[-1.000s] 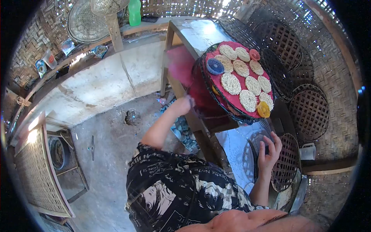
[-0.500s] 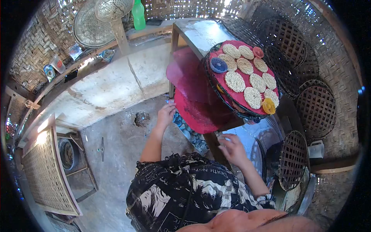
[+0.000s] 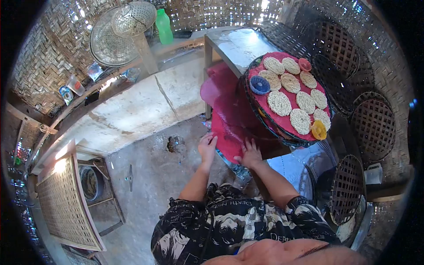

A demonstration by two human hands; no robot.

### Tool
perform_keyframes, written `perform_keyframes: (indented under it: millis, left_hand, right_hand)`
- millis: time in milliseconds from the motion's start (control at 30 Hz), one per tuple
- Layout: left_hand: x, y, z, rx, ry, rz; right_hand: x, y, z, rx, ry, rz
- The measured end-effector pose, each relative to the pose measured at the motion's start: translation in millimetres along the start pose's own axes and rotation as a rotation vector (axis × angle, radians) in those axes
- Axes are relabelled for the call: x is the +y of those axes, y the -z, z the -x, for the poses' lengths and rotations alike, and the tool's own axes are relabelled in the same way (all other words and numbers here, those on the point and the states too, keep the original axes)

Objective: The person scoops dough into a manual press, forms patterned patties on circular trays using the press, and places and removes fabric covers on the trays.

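My left hand (image 3: 207,148) is closed at the near left edge of a red mesh cloth (image 3: 224,140), thumb and fingers pinching it. My right hand (image 3: 250,155) lies on the cloth's near edge with its fingers spread. Beyond both hands, a round black woven tray (image 3: 282,139) stands tilted, lined with red cloth. On it lie several pale noodle rounds (image 3: 279,104), a blue ring mould (image 3: 259,85), a yellow one (image 3: 318,130) and a red one (image 3: 304,64). Part of the red mesh cloth is hidden beneath the tray.
A metal-topped table (image 3: 238,44) stands behind the tray. Black woven trays (image 3: 373,128) lean along the right wall, near a white mug (image 3: 374,173). A green bottle (image 3: 164,27) and a perforated ladle (image 3: 132,20) are at the back. A woven panel (image 3: 66,203) leans at left.
My right hand has moved left and forward onto the red mesh cloth. My left hand has shifted right and nearer, and the view has turned slightly.
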State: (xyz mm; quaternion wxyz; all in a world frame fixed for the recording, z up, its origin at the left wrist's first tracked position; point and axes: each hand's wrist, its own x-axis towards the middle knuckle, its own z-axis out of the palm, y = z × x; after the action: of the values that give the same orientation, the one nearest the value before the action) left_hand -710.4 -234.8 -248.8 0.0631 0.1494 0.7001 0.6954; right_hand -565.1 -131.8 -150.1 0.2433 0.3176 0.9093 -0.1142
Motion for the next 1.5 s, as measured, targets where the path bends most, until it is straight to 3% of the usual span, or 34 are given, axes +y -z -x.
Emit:
perform_keyframes:
  millis: [100, 200, 233, 333, 400, 533, 600, 667, 800, 867, 933, 1033, 1100, 1133, 1200, 1233, 1300, 1333, 1500]
  left_hand:
    - [21, 16, -5, 0.007, -0.027, -0.035]
    - [-6, 30, -18, 0.155, 0.19, 0.455]
    - [0, 45, -23, 0.121, 0.32, 0.326]
    - [-21, 79, -48, 0.226, 0.379, 0.396]
    - [-19, 104, -61, 0.197, 0.38, 0.456]
    - [42, 135, -80, 0.246, 0.387, 0.485]
    - [58, 151, -88, 0.211, 0.264, 0.607]
    - [86, 153, -86, 0.205, 0.201, 0.661]
    - [128, 130, -74, 0.164, 0.138, 0.662]
    - [147, 104, -57, 0.112, 0.112, 0.697]
    - [170, 79, -37, 0.059, 0.02, 0.668]
    - [203, 42, 0, -0.068, -0.029, 0.708]
    - [229, 34, 20, -0.168, -0.063, 0.689]
    - [241, 31, 24, -0.116, -0.275, 0.592]
    - [259, 27, 28, -0.001, -0.686, 0.399]
    - [245, 31, 24, 0.04, -0.732, 0.332]
    - [251, 24, 35, 0.125, -0.479, 0.299]
    - [254, 15, 45, 0.15, -0.353, 0.284]
    - [248, -35, 113, -0.781, 0.126, 0.75]
  right_hand:
    - [12, -8, -24, 0.066, -0.181, -0.295]
    - [23, -11, -40, 0.182, -0.309, -0.481]
    - [28, -16, -50, 0.18, -0.352, -0.429]
    - [36, -22, -67, 0.123, -0.476, -0.379]
    - [39, -15, -67, 0.02, -0.549, -0.472]
    - [52, -29, -82, 0.264, -0.478, -0.629]
    - [45, -12, -66, 0.285, -0.476, -0.642]
    - [39, -8, -54, 0.288, -0.446, -0.479]
    - [10, 22, 8, 0.083, -0.086, -0.66]
    - [-8, 6, 30, 0.338, 0.281, -0.428]
    - [-35, 37, 78, 0.459, 0.44, -0.478]
    - [-47, 79, 119, 0.606, 0.647, -0.746]
    - [-25, 87, 133, 0.49, 0.641, -1.009]
    - [-11, 93, 143, 0.429, 0.641, -1.136]
    - [24, 120, 189, 0.594, 0.67, -1.257]
    - [48, 131, 214, 0.67, 0.632, -1.178]
    - [103, 125, 251, 0.685, 0.457, -1.558]
    - [119, 131, 278, 0.778, 0.471, -1.659]
    - [207, 101, 361, 1.124, 0.275, -1.868]
